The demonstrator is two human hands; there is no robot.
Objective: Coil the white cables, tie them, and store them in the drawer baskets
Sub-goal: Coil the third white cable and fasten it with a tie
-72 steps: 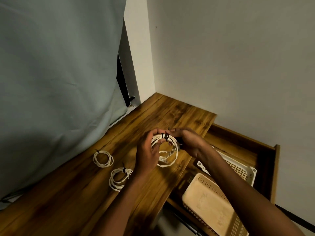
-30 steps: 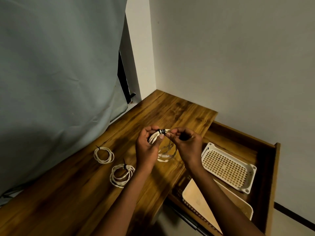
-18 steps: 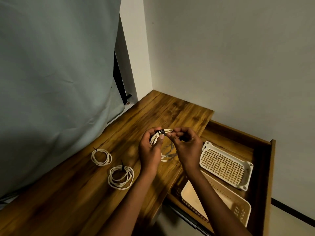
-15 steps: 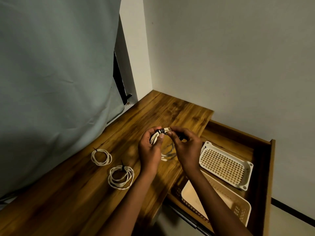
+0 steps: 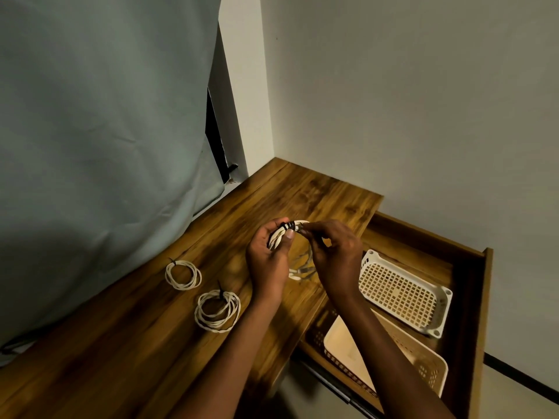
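Two hands hold one coil (image 5: 276, 240) over desk's right edge: left (image 5: 267, 261) grips it, right (image 5: 332, 255) pinches tie (image 5: 289, 225); baskets (image 5: 402, 293) lie right, nearer right hand.

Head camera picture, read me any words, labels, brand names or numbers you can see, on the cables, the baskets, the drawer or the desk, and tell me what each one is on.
No readable text anywhere in this view.
Held cable coil: only a black tie, no print.
White basket and beige basket in the drawer: no legible label.
Two tied coils on the desk: plain.
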